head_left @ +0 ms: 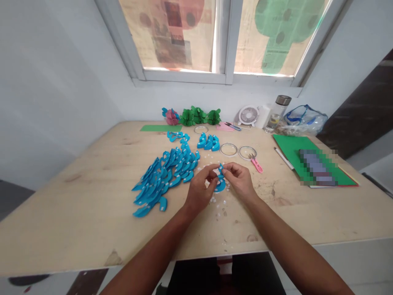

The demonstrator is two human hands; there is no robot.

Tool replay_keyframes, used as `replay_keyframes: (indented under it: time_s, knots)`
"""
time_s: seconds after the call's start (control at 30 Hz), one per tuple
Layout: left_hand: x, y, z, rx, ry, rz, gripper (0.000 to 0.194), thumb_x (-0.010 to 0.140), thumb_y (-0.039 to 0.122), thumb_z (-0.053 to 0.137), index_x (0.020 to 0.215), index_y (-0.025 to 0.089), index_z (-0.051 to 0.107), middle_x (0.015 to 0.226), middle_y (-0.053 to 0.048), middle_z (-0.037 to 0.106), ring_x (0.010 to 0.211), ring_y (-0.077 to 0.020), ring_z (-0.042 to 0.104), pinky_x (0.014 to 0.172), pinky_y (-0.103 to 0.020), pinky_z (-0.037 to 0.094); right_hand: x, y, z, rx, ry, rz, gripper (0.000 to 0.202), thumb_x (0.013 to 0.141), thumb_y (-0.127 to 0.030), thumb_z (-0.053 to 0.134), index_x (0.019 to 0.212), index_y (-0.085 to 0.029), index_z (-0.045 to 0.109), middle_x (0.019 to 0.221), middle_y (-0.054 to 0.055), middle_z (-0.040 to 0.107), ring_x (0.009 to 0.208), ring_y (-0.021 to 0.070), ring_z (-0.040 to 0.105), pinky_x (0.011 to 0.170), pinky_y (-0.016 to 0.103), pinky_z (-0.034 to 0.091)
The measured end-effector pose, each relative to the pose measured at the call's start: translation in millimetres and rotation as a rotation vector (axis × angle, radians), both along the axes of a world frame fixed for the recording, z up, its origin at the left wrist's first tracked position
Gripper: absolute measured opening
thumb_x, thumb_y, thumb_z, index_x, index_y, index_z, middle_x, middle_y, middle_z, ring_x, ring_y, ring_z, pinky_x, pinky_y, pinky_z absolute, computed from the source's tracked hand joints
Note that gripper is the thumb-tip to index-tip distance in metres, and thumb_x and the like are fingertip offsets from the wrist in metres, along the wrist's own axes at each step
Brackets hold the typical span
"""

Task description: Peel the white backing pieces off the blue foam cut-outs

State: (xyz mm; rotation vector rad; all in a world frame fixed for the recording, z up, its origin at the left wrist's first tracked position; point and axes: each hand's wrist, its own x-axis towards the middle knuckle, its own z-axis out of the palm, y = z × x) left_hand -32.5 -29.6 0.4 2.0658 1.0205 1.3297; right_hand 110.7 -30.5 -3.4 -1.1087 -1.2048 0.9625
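Note:
Between my two hands, above the middle of the wooden table, is a curved blue paper piece (pixel 220 185). My left hand (pixel 202 184) pinches it from the left, thumb and forefinger closed on it. My right hand (pixel 238 179) has its fingertips closed at the piece's upper end. Small white bits (pixel 214 200) lie scattered on the wood below and around my hands. Left of my left hand spreads a large pile of blue paper pieces (pixel 167 172), many with white patches. A smaller group of blue pieces (pixel 208 142) sits farther back.
Rolls of tape (pixel 229 150) and pink-handled snips (pixel 256 164) lie beyond my right hand. Green sheets (pixel 291 143), a white pen (pixel 284 158) and a pixelated object (pixel 317 168) are at right. Paper flowers (pixel 198 116), a fan (pixel 248 116) and a bottle (pixel 278 112) line the wall.

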Motion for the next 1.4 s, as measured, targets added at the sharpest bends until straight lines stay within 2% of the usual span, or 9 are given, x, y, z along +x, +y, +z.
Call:
replay_keyframes:
  time_s: [0.4,0.7,1.1,1.4]
  knots:
    - [0.7,-2.0,-0.2,0.044,-0.010,0.007,0.028,0.077,0.016,0.055,0.105,0.019,0.057,0.074,0.000,0.061,0.066,-0.0116,0.057,0.065,-0.025,0.046,-3.4,-4.7,7.8,-0.039,0.108,0.026,0.015,0.066,-0.031,0.065,0.067,-0.017,0.060,0.061,-0.001,0.057,0.055,0.0113,0.049,0.053,0.023,0.039]
    - [1.5,-2.7,-0.5,0.082,0.003,0.001,0.028,0.077,0.012,0.053,0.104,0.018,0.058,0.076,-0.001,0.062,0.067,-0.0113,0.057,0.066,-0.025,0.046,-5.3,-6.3,9.0,-0.023,0.142,0.029,0.010,0.066,-0.025,0.064,0.063,-0.017,0.058,0.058,-0.003,0.055,0.052,0.0093,0.046,0.052,0.022,0.036]
    - [2.1,-4.1,-0.6,0.105,0.021,0.011,0.030,0.077,0.012,0.054,0.106,0.019,0.057,0.076,-0.001,0.062,0.068,-0.0122,0.059,0.066,-0.026,0.047,-8.2,-5.9,6.3,-0.013,0.120,0.007,0.018,0.067,-0.032,0.062,0.061,-0.018,0.054,0.055,-0.003,0.049,0.052,0.0096,0.043,0.050,0.022,0.035]
    - [3.2,-4.8,1.5,0.050,0.002,0.008,0.036,0.078,0.013,0.053,0.113,0.020,0.050,0.074,0.001,0.061,0.066,-0.0113,0.058,0.069,-0.026,0.047,-6.9,-6.2,8.7,-0.013,0.078,-0.014,0.023,0.072,-0.038,0.059,0.063,-0.017,0.053,0.056,-0.003,0.048,0.054,0.0100,0.043,0.050,0.021,0.036]
